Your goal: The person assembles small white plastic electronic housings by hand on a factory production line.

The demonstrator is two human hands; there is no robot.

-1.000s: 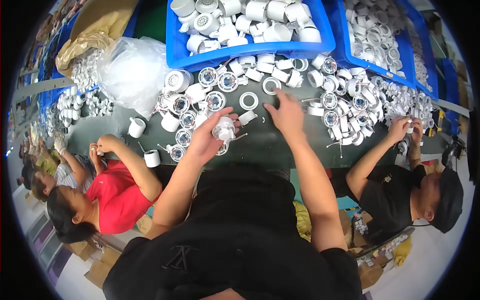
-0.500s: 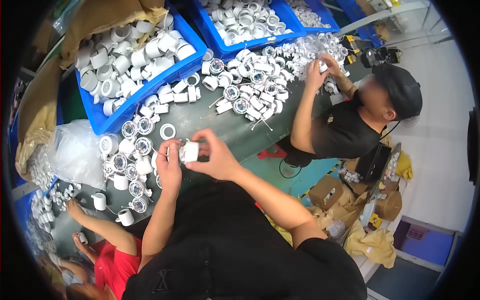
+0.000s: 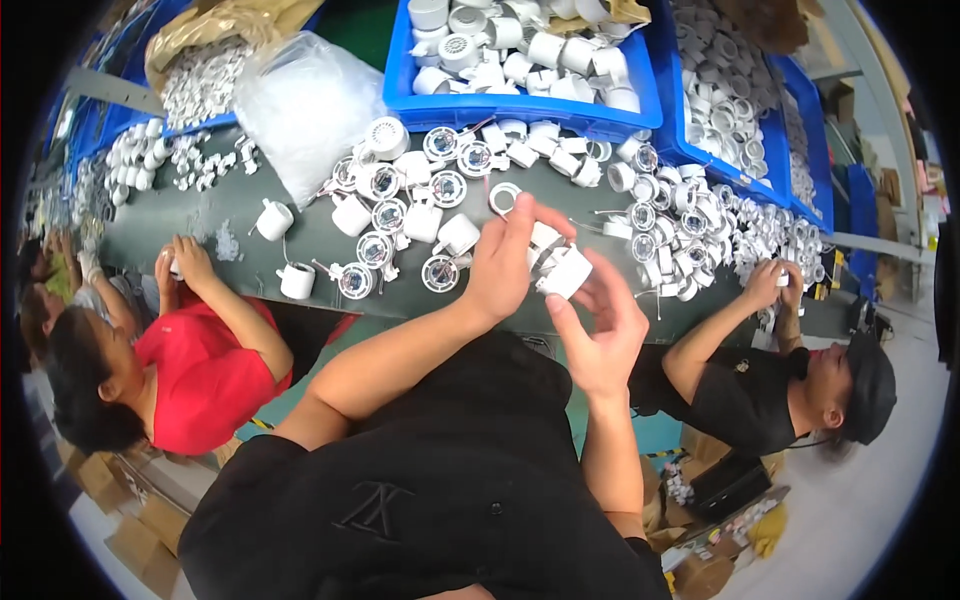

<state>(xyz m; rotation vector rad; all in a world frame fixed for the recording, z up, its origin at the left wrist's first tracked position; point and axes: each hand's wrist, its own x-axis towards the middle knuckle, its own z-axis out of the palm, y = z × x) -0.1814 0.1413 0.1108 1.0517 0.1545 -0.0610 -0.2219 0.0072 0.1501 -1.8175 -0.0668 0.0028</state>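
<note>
In front of my chest, a small white plastic housing [image 3: 565,273] is held between my two hands. My right hand [image 3: 608,335] has its thumb at the lower edge and its fingers curled around the far side. My left hand [image 3: 503,265] is closed at the left of the housing, against a white part that joins it; its fingertips are partly hidden. Just beyond lies a loose white ring [image 3: 505,197] on the dark green table [image 3: 330,215]. Left of my hands are several white housings [image 3: 422,222] and round parts with circuit boards inside [image 3: 375,248].
Blue bins of white parts [image 3: 525,112] line the far side. A clear plastic bag [image 3: 310,110] lies at the left, and a pile of wired white parts [image 3: 680,225] at the right. A person in red [image 3: 205,375] works at left, another in a black cap [image 3: 760,395] at right.
The view has swung left, so the bins and table sit further right and the person in red shows more fully. My hands keep the white housing between them, its tilt now different.
</note>
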